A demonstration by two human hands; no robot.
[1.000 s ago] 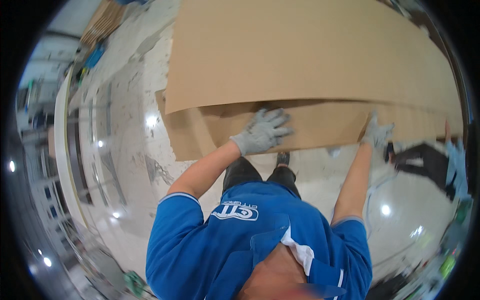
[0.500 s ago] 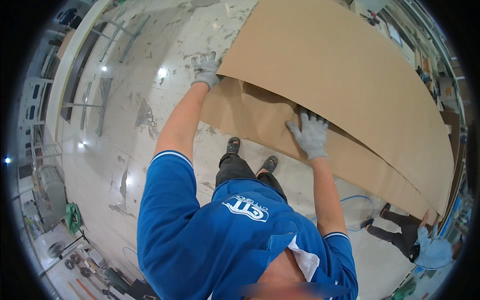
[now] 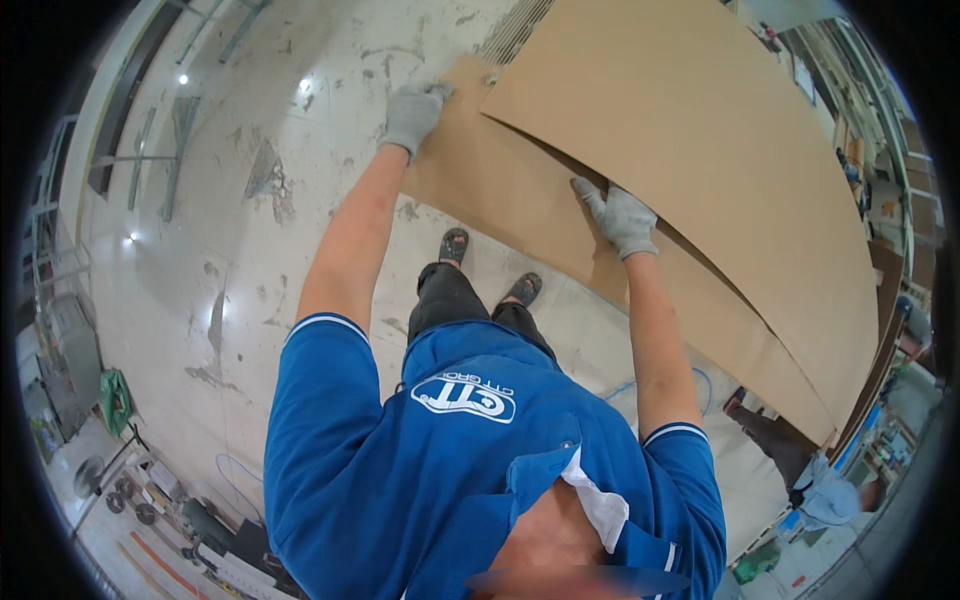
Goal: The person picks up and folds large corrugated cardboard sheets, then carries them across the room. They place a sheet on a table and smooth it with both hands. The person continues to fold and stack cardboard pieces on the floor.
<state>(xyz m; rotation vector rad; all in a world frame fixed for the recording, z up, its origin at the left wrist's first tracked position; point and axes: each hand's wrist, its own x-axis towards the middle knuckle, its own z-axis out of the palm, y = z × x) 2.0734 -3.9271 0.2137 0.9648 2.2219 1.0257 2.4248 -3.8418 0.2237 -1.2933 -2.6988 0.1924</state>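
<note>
The left hand (image 3: 412,112), in a grey knit glove, is closed over the near left corner of the lower large brown cardboard sheet (image 3: 500,200). The right hand (image 3: 624,217), gloved the same, lies with fingers spread on that lower sheet, its fingertips tucked under the edge of the upper large brown cardboard sheet (image 3: 700,130); whether it grips anything cannot be told. Two sheets show, the upper one overlapping the lower and running off beyond both hands to the right. Below the hands stand two dark shoes (image 3: 490,268) on the scuffed pale concrete floor (image 3: 200,260). Far to the right of the right hand, another person in a light blue top (image 3: 825,495) is half cut off at the rim.
</note>
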